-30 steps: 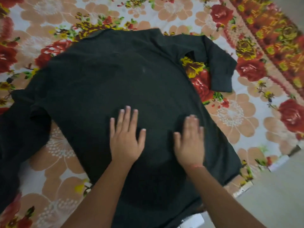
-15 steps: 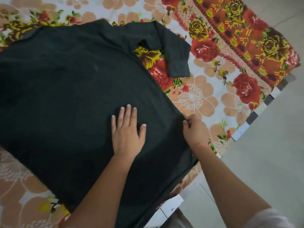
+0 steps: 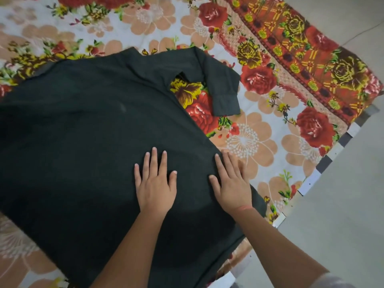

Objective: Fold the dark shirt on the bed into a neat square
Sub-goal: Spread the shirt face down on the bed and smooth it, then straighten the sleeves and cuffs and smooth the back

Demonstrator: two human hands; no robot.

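Two bare hands lie flat on the dark shirt (image 3: 87, 142), which is spread across the bed (image 3: 259, 146) and fills the left and centre of the frame. The left hand (image 3: 156, 183) sits in the lower centre of the frame, palm down on the fabric, fingers straight and slightly apart, thumb out to the right; its grip is fully open and has hold of nothing. The right hand (image 3: 231, 183) rests just to the right of it, also palm down with fingers extended, set along the shirt's right side edge so that the outer fingers reach the edge where cloth meets the floral bedsheet (image 3: 253, 140). Its grip is likewise open, pressing rather than pinching. A thin reddish thread (image 3: 245, 208) circles the right wrist.

The shirt lies mostly smooth. Its collar end points toward the upper centre of the frame. One short sleeve (image 3: 223, 88) is bent downward at the upper right of the garment, leaving a gap through which a yellow and red flower of the sheet shows. The shirt's lower hem runs off toward the bottom of the frame, under the forearms.

The sheet has a red and orange patterned border (image 3: 311, 59) along the upper right. A pale floor (image 3: 342, 215) occupies the lower right of the frame, beyond a checked trim at the bed's edge.
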